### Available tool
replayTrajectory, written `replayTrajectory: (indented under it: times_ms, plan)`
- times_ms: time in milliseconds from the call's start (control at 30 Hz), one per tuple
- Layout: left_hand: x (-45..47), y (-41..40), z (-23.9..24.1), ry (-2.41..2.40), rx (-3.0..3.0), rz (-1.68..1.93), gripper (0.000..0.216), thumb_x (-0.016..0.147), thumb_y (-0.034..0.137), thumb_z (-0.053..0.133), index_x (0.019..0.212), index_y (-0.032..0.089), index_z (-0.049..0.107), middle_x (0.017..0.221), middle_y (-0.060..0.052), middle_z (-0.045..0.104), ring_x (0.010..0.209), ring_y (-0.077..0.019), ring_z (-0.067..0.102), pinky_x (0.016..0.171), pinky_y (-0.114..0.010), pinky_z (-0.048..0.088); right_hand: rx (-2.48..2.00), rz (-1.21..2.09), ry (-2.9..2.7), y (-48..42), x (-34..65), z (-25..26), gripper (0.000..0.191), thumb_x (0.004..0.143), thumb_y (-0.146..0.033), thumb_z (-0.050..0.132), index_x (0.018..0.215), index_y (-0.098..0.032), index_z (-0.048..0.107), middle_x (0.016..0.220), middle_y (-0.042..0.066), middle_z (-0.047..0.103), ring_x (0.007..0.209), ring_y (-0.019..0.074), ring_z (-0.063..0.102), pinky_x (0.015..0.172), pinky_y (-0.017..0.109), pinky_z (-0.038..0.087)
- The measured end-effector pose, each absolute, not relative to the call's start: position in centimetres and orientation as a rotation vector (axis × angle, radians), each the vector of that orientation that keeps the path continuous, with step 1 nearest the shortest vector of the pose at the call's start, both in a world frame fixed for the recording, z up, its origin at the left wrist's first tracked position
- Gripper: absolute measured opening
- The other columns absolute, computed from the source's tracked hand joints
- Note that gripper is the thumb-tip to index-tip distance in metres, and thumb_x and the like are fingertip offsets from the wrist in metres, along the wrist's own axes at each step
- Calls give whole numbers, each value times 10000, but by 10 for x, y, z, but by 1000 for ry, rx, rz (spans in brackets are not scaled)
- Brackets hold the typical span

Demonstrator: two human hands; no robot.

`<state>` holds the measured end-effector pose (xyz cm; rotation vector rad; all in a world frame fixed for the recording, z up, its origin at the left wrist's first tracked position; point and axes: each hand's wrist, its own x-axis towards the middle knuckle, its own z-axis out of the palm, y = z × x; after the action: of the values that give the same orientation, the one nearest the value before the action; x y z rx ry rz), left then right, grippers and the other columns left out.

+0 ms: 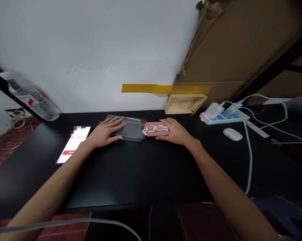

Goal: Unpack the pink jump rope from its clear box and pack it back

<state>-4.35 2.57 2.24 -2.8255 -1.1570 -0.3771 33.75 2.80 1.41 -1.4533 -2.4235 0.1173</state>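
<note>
My left hand lies flat with its fingers spread over the left part of a clear plastic box on the black table. The box's right end has its flaps folded out. Just to the right is a small pink tray filled with several short white-and-pink pieces, whose exact kind I cannot make out. My right hand grips the tray's right end, thumb on the near side and fingers on the far side. That end is hidden under the palm. The tray's left end sits close to the open flaps.
A lit phone lies by my left forearm, and a plastic bottle leans at the far left. A shallow wooden box rests against the wall. At the right are a power strip, a white earbud case and loose cables.
</note>
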Motion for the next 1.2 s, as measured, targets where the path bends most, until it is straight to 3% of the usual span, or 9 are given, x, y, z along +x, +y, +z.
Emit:
replayTrajectory:
  times_ms: [333, 533, 833, 1000, 1200]
  plan:
    - [-42, 24, 22, -1167, -2799, -376, 730, 977, 731, 348, 1522, 253, 436, 1607, -72, 348, 1506, -266, 273, 1232, -502, 218, -1290, 160, -2381, 26, 341, 13, 788, 707, -567, 808, 1396, -274, 564, 1313, 117, 625, 1266, 398, 530, 1052, 626, 450]
    - [-37, 22, 20, -1265, -2719, -328, 784, 969, 751, 309, 1563, 241, 355, 1634, -76, 289, 1517, -267, 241, 1234, -502, 204, -1253, 176, -2369, 27, 340, 16, 773, 651, -562, 845, 1317, -243, 614, 1251, 120, 657, 1162, 370, 584, 1012, 577, 479]
    - [-42, 22, 26, -1182, -2827, -290, 739, 974, 711, 384, 1569, 277, 340, 1643, -50, 259, 1517, -273, 236, 1238, -506, 185, -1127, 188, -2374, 24, 338, 16, 804, 651, -544, 848, 1350, -245, 588, 1263, 114, 660, 1175, 355, 597, 1022, 560, 477]
    - [-45, 24, 26, -1149, -2870, -343, 723, 962, 695, 438, 1556, 287, 372, 1635, -41, 282, 1501, -296, 276, 1235, -516, 196, -1163, 177, -2418, 23, 333, 16, 715, 726, -535, 803, 1360, -285, 588, 1290, 94, 646, 1212, 345, 581, 1056, 553, 463]
    - [-41, 22, 26, -1162, -2853, -341, 723, 967, 691, 427, 1566, 294, 348, 1640, -42, 266, 1512, -292, 245, 1232, -523, 198, -1361, 217, -2343, 26, 332, 12, 788, 736, -575, 786, 1429, -303, 529, 1371, 108, 599, 1317, 385, 505, 1096, 628, 423]
